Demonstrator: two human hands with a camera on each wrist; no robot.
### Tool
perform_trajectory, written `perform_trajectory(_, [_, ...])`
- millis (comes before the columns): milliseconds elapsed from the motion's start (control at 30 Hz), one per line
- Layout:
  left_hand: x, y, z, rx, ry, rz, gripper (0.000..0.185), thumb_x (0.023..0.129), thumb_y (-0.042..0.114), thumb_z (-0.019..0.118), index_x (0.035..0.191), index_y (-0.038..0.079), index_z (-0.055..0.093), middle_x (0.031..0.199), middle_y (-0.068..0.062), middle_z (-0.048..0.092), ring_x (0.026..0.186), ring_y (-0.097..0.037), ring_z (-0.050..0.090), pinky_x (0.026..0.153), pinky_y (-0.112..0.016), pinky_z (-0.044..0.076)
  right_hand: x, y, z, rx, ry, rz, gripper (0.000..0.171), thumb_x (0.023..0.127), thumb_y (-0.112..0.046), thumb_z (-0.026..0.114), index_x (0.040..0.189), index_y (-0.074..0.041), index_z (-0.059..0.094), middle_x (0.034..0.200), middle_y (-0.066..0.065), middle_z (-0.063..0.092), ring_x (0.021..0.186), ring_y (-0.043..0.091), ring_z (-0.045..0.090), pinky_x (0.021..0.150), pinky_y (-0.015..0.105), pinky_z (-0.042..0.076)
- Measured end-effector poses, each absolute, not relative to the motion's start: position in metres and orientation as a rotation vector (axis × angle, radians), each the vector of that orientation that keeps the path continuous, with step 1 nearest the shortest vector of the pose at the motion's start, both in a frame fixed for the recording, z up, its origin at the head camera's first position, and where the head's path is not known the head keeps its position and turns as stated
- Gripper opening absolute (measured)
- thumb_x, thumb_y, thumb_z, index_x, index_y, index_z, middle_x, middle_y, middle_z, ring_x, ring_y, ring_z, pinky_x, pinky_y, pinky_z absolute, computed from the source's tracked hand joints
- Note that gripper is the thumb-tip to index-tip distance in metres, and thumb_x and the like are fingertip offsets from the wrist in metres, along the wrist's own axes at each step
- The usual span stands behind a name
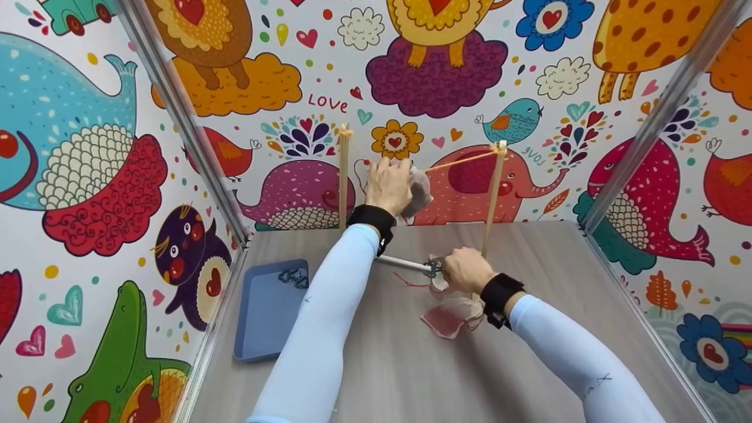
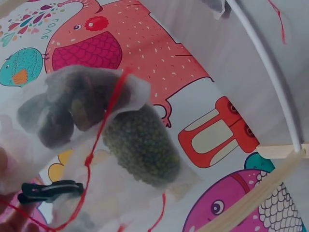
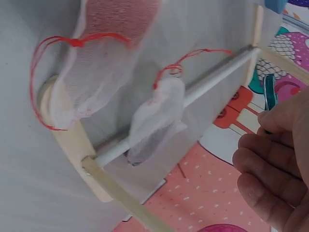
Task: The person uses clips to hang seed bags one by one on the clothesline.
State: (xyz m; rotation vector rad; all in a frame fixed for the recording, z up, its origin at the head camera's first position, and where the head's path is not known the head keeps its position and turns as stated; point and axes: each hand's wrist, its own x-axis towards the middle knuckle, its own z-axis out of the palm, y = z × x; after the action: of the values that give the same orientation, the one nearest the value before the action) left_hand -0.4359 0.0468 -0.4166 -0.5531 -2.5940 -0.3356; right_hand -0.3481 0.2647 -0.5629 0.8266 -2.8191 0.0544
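My left hand (image 1: 389, 183) is raised by the cord (image 1: 461, 160) between two wooden posts, gripping a white mesh bag of dark lumps (image 2: 72, 104). Below that bag hangs another filled with small green beans (image 2: 142, 147). A dark green clip (image 2: 50, 191) is beside the left fingertips, with red string trailing around it. Lower down, near the white rod (image 1: 402, 263), my right hand (image 1: 468, 269) pinches a dark green clip (image 3: 269, 96) between thumb and finger. A small white mesh bag with dark contents (image 3: 157, 116) overlaps the rod in the right wrist view.
At the left stands a blue tray (image 1: 267, 329) holding several dark clips (image 1: 294, 277). A mesh bag with reddish contents (image 1: 449, 317) lies near the right post's base. The wooden posts (image 1: 494, 200) rise from the grey tabletop. Printed walls enclose the back and sides.
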Motion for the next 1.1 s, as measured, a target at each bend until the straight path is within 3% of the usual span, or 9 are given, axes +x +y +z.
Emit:
perform_trajectory(133, [-0.436, 0.042, -0.416, -0.530, -2.578, -0.374, 0.021, 0.110, 0.025, 0.069, 0.124, 0.009, 0.073, 0.110, -0.010, 0.087, 0.108, -0.033, 0.074, 0.100, -0.049, 0.057, -0.351, 0.256, -0.539, 0.883, -2.713, 0.075, 0.023, 0.090, -0.006, 0.077, 0.069, -0.010, 0.068, 0.063, 0.007, 0.068, 0.055, 0.025, 0.060, 0.057, 0.053, 0.060])
perform_trajectory(300, [-0.436, 0.037, -0.415, -0.511, -2.538, -0.408, 0.018, 0.108, 0.022, 0.072, 0.119, 0.008, 0.074, 0.107, -0.011, 0.086, 0.104, -0.033, 0.075, 0.098, -0.049, 0.058, -0.351, 0.238, -0.475, 0.809, -2.684, 0.072, 0.027, 0.090, -0.007, 0.078, 0.066, -0.009, 0.067, 0.058, 0.005, 0.061, 0.054, 0.022, 0.053, 0.057, 0.053, 0.060])
perform_trajectory(600, [-0.434, 0.039, -0.415, -0.548, -2.506, -0.371, 0.017, 0.108, 0.022, 0.074, 0.116, 0.008, 0.075, 0.103, -0.011, 0.086, 0.099, -0.034, 0.076, 0.095, -0.049, 0.058, -0.362, 0.226, -0.369, 0.463, -2.647, -0.041, 0.018, 0.095, 0.001, 0.062, 0.085, 0.002, 0.077, 0.066, 0.013, 0.063, 0.058, 0.031, 0.056, 0.057, 0.047, 0.060])
perform_trajectory(867, [-0.431, 0.037, -0.421, -0.581, -2.463, -0.298, 0.016, 0.108, 0.025, 0.074, 0.108, 0.009, 0.075, 0.102, -0.009, 0.087, 0.097, -0.033, 0.075, 0.088, -0.047, 0.058, -0.391, 0.209, -0.346, 0.522, -2.730, -0.148, 0.015, 0.096, 0.000, 0.067, 0.088, 0.004, 0.078, 0.082, 0.023, 0.077, 0.077, 0.045, 0.076, 0.071, 0.059, 0.067])
perform_trajectory(1100, [-0.426, 0.040, -0.423, -0.605, -2.465, -0.264, 0.011, 0.105, 0.021, 0.077, 0.109, 0.011, 0.075, 0.104, -0.006, 0.087, 0.097, -0.031, 0.075, 0.089, -0.046, 0.057, -0.395, 0.207, -0.336, 0.570, -2.845, -0.096, 0.010, 0.099, -0.002, 0.071, 0.094, 0.002, 0.078, 0.088, 0.021, 0.076, 0.079, 0.042, 0.074, 0.076, 0.058, 0.068])
